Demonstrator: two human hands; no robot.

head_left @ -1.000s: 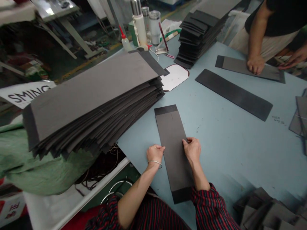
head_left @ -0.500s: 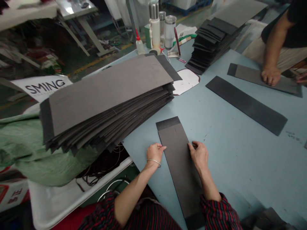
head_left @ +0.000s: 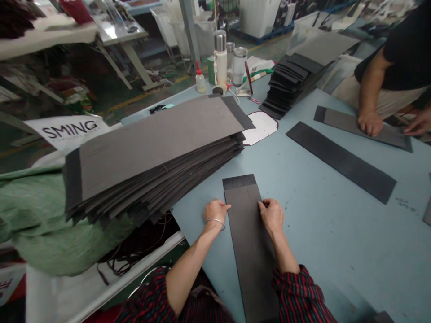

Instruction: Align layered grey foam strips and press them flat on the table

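A long grey panel point(head_left: 247, 237) with a darker band across its far end lies lengthwise in front of me on the blue table. My left hand point(head_left: 216, 214) is closed at the panel's left edge, thumb and forefinger pinched on it. Opposite, my right hand point(head_left: 272, 215) pinches the right edge, its other fingers curled. The panel's near end runs out of view beside my right sleeve. To the left, a tall stack of similar but larger grey panels point(head_left: 161, 143) overhangs the table edge.
A dark strip point(head_left: 340, 161) lies to the right on the table point(head_left: 319, 233). Beyond it, a co-worker's hand point(head_left: 370, 123) presses on another panel point(head_left: 346, 122). At the back are a second stack point(head_left: 286, 83), a white template point(head_left: 261, 128), a glue bottle point(head_left: 200, 82) and a thermos point(head_left: 220, 63).
My view has tilted up, so the table things sit lower in it. Both hands have slid slightly along the panel's edges towards its far end. The panel lies a little straighter in view.
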